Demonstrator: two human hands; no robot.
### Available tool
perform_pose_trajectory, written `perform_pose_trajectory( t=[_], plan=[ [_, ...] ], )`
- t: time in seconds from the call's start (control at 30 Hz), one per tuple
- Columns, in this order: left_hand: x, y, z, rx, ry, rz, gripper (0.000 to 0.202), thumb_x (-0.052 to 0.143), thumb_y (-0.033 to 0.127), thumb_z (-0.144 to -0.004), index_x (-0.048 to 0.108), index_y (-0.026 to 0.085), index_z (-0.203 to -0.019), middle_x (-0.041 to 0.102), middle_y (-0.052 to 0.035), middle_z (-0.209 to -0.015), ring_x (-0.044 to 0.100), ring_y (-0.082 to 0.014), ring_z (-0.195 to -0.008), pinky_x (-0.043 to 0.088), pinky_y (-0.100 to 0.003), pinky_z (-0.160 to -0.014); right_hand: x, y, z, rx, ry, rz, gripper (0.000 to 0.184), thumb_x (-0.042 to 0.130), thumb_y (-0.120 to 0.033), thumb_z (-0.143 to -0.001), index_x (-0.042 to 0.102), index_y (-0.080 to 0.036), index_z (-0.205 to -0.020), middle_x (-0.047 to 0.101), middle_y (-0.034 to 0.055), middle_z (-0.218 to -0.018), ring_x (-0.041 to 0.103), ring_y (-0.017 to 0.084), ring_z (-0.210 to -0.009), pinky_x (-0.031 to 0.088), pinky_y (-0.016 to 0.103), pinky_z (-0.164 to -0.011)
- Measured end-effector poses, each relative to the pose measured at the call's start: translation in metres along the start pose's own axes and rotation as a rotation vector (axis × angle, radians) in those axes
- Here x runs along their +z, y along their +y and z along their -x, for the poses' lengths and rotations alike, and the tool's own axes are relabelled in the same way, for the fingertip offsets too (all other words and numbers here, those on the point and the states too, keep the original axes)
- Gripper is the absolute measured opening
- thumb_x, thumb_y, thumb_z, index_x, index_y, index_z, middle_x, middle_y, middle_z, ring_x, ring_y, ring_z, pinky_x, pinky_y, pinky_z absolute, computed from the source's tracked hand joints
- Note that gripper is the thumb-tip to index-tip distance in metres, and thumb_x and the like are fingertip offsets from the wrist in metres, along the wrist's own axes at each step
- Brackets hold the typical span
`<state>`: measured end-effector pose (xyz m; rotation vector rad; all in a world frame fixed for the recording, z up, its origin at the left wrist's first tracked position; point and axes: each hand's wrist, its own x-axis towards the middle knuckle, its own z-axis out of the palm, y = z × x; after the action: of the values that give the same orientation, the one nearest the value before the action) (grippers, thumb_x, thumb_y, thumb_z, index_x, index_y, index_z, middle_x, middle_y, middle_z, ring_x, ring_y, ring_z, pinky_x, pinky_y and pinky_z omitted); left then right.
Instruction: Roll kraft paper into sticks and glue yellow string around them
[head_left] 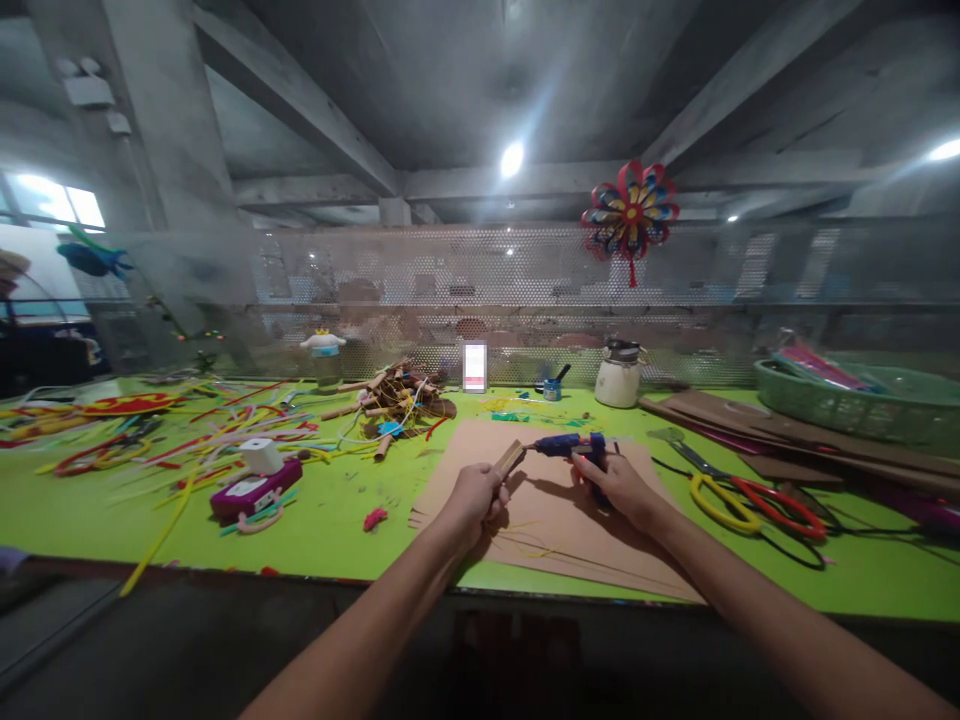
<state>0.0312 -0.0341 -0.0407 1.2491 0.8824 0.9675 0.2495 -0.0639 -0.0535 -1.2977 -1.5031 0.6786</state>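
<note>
currently, the left hand (480,494) pinches a brown strip (511,459) beside the tip (529,447) of a glue gun (561,445) gripped in the right hand (613,482), over brown sheets (611,545) on the near surface (330,540); a slip could burn the left hand.

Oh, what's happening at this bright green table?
A person is working with both bare hands over stacked flat brown paper-like sheets on the green tabletop. The left hand holds a thin, flat brown strip. The right hand grips a dark blue glue gun, its nozzle pointing at the strip's upper end; whether they touch is hard to tell. Scissors with yellow and red handles lie to the right.
</note>
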Motion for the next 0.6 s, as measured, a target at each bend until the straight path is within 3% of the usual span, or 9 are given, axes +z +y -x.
perform_pose_trajectory(
  t=[0.2,0.4,0.6],
  plan=[
    [0.0004,-0.0020,-0.0008,-0.018,0.001,0.017,0.023,0.049,0.021,-0.074,0.040,0.017,-0.053,0.033,0.0053,-0.032,0.025,-0.0039,-0.025,0.016,-0.019,-0.035,0.0013,0.0008,0.0010,0.016,-0.045,-0.008,0.045,0.048,-0.056,-0.078,0.057,-0.013,-0.068,0.046,-0.0017,-0.050,0.040,0.009,-0.043,0.032,0.022,-0.040],
    [-0.0003,-0.0016,0.0005,-0.005,-0.010,0.004,0.028,0.056,0.031,-0.074,0.041,0.017,-0.055,0.034,0.0062,-0.034,0.025,-0.0030,-0.026,0.014,-0.019,-0.035,-0.0009,0.0017,-0.0011,-0.029,-0.001,0.009,0.044,0.048,-0.055,-0.078,0.056,-0.014,-0.063,0.050,0.0003,-0.052,0.044,0.011,-0.047,0.034,0.024,-0.045],
    [0.0013,0.0001,0.0019,-0.005,-0.010,0.020,0.024,0.055,0.031,-0.074,0.041,0.018,-0.060,0.037,0.0071,-0.035,0.024,-0.0028,-0.026,0.016,-0.018,-0.034,-0.0028,0.0041,-0.0030,-0.006,0.025,0.009,0.044,0.049,-0.055,-0.077,0.055,-0.014,-0.062,0.048,-0.0003,-0.049,0.042,0.010,-0.045,0.032,0.023,-0.043]
  ],
)
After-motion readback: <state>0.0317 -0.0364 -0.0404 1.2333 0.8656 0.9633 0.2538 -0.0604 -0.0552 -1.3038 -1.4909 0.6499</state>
